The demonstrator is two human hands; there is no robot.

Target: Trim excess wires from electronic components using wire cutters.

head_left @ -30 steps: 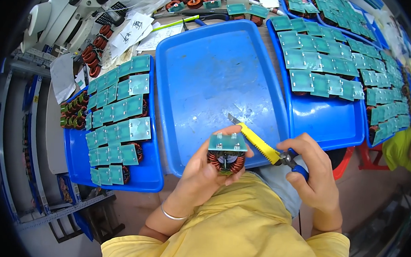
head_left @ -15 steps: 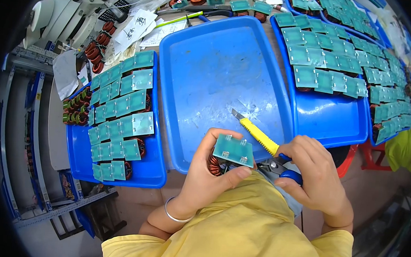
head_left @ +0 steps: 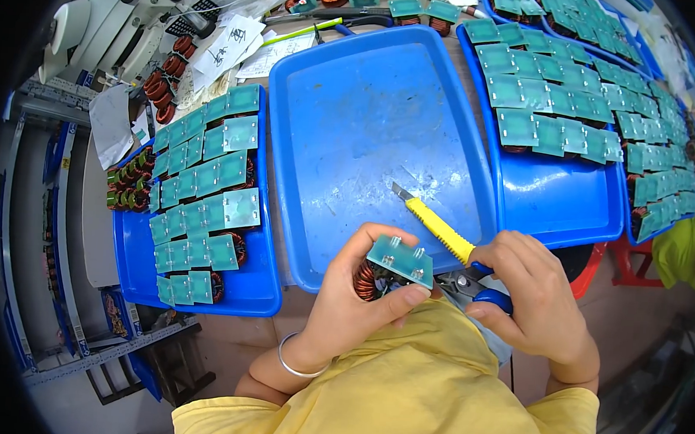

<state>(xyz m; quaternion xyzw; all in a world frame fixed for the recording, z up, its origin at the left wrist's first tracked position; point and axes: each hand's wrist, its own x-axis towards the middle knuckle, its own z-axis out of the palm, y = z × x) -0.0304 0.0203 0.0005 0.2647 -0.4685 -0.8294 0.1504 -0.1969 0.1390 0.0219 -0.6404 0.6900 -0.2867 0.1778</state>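
My left hand (head_left: 345, 284) is closed around a copper-wound toroid coil (head_left: 365, 282) with a green circuit board (head_left: 400, 260) on top. Metal pins stick up from the board, which tilts so that the winding shows beneath it. In my right hand (head_left: 535, 296) are blue-handled pliers (head_left: 494, 297); their metal head is near the coil, partly hidden, and their handles are spread apart. A yellow utility knife (head_left: 440, 229) with its blade out lies across the near right part of the blue middle tray (head_left: 282, 181), its rear end beside my right fingers.
Coils with green boards stand in rows in the left blue tray (head_left: 259, 295) and the right blue tray (head_left: 558, 218). Papers (head_left: 229, 47), loose coils (head_left: 161, 88) and a white microscope (head_left: 109, 23) are at the back left. Another person's yellow sleeve (head_left: 679, 253) shows at far right.
My left hand has tilted the coil, so its board slants and more of the winding and underside shows. My right hand with the pliers has barely moved.
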